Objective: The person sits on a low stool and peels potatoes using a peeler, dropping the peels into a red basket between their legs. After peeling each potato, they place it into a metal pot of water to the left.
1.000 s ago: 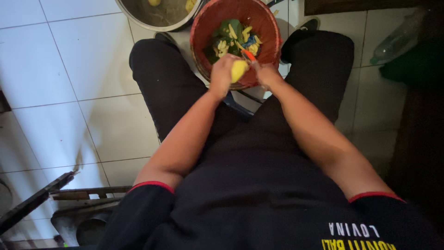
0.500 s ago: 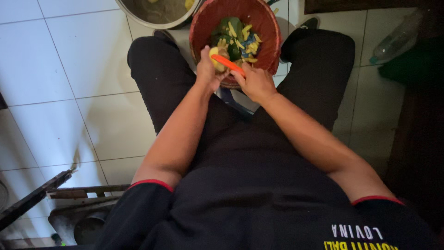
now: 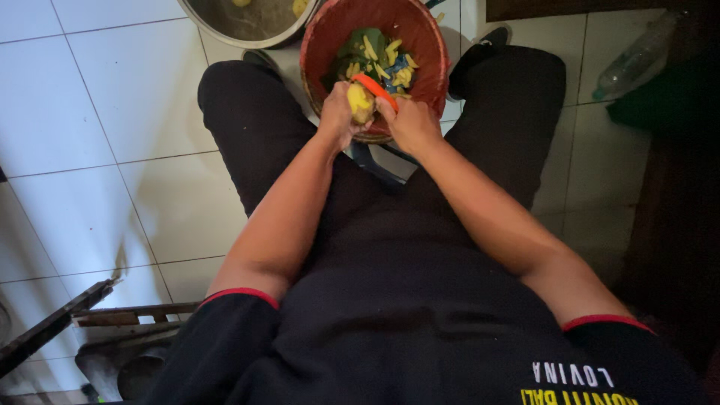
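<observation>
White tile floor; L hand (image 3: 337, 114) grip round half-hidden yellow veg (image 3: 359, 100), R hand (image 3: 409, 124) pinching orange peeler (image 3: 375, 86)

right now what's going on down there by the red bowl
A seated person is peeling over a red bowl on the tiled floor. The left hand holds a yellow potato, though what kind of vegetable it is isn't certain. The right hand presses an orange peeler against it. Yellow peelings and green scraps lie in the bowl. A metal pot stands just beside it.
</observation>
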